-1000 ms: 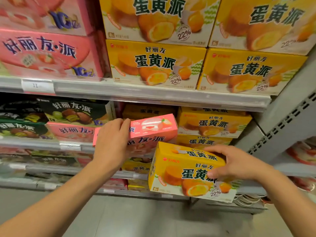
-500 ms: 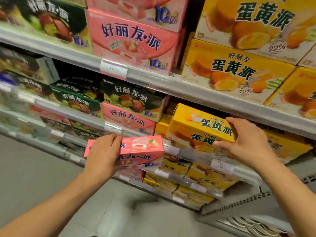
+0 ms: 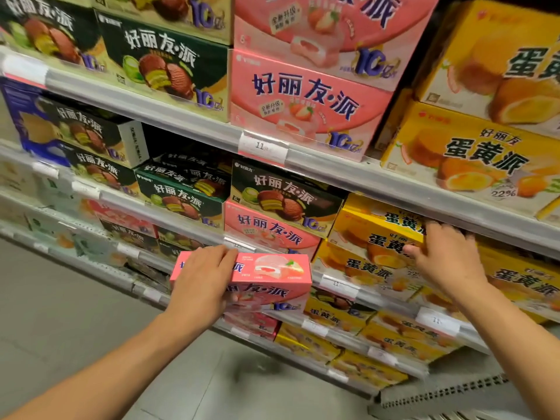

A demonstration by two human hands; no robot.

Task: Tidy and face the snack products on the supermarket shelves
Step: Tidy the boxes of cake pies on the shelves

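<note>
1. Gripping a pink box (image 3: 266, 278) with the left hand (image 3: 201, 278), fingers curled over its top, a person is holding it in front of the middle shelf (image 3: 188, 222), clear of the rail.
2. The right hand (image 3: 448, 262) is resting on a yellow box (image 3: 375, 234) at that shelf's right part, fingers bent over its top edge and thumb against its face.
3. A green box (image 3: 285, 198) is sitting on another pink one (image 3: 269, 230) just left of the yellow box.
4. A price tag (image 3: 262, 147) is hanging on the rail above.
</note>
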